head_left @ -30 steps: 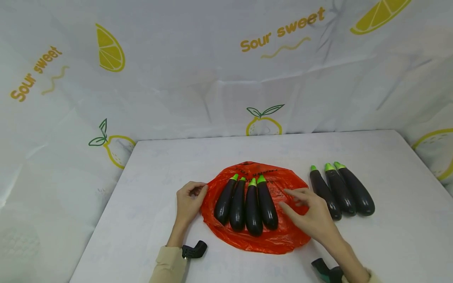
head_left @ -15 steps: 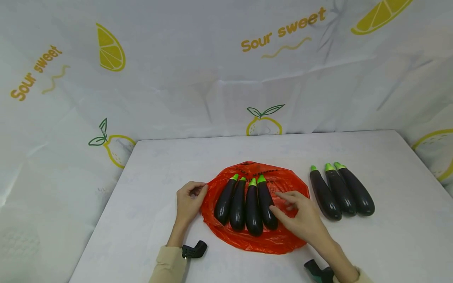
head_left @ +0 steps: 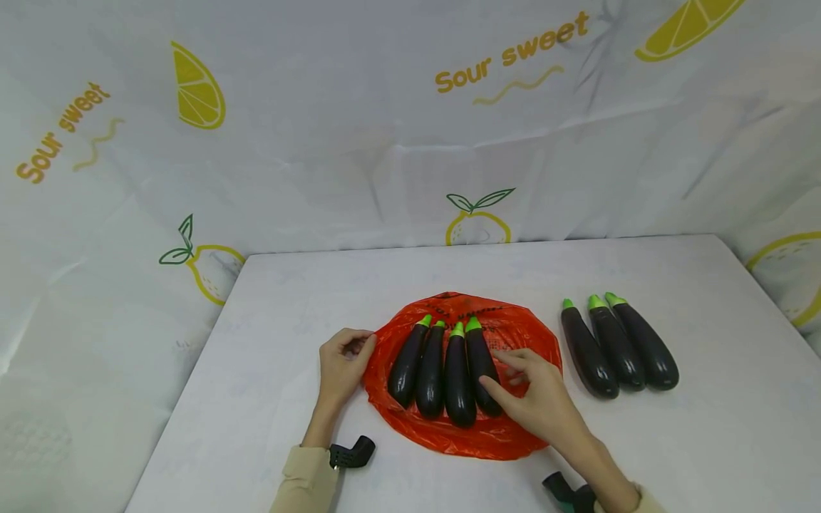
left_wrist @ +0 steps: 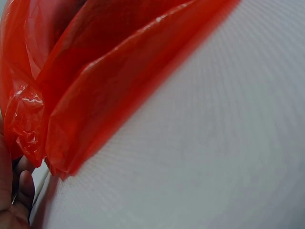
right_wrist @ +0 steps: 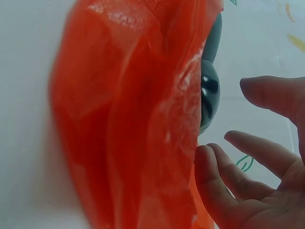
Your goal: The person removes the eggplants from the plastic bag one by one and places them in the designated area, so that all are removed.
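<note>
**Four eggplants (head_left: 457, 374) lie in a red bag (head_left: 444, 442), and three eggplants (head_left: 617, 345) lie beside it**

The red bag sits on the white table (head_left: 308, 299), spread out with its mouth wide. The four in it lie side by side in a row, and all their green tops point away from the person. The other three lie the same way on the table, just right of the bag.

The left hand (head_left: 343, 363) pinches the left edge of the bag between its thumb and fingers. The right hand (head_left: 537, 395) holds nothing. Its thumb is wide apart from its fingers, and it is right by the last eggplant in the row (I can't tell if the thumb touches it).

Here is how I think this goes best. The left hand should hold its edge tight, because thin plastic slides and folds so easily. The right hand should come in gently and grab an eggplant by its fat middle, since the shiny skin may be slippery. It should watch out for the bag's side, which stands up near the fingers and could get caught and pulled over.
</note>
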Demonstrator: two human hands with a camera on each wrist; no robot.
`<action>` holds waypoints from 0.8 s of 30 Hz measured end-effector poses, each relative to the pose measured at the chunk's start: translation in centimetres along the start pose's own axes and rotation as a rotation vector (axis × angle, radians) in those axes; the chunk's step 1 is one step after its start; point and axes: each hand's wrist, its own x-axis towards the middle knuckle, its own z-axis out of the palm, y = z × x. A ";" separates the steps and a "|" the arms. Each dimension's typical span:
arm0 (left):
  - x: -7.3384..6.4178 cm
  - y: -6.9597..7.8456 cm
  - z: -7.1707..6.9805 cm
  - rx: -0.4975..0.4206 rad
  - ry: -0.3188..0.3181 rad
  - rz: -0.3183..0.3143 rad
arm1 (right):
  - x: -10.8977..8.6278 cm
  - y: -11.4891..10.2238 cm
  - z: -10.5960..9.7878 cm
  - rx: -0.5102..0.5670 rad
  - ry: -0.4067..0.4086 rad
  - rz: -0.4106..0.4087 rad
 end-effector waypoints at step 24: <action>0.0 -3.9 0.0 -0.004 -0.039 0.013 | 0.3 0.0 1.1 -0.010 -0.057 0.073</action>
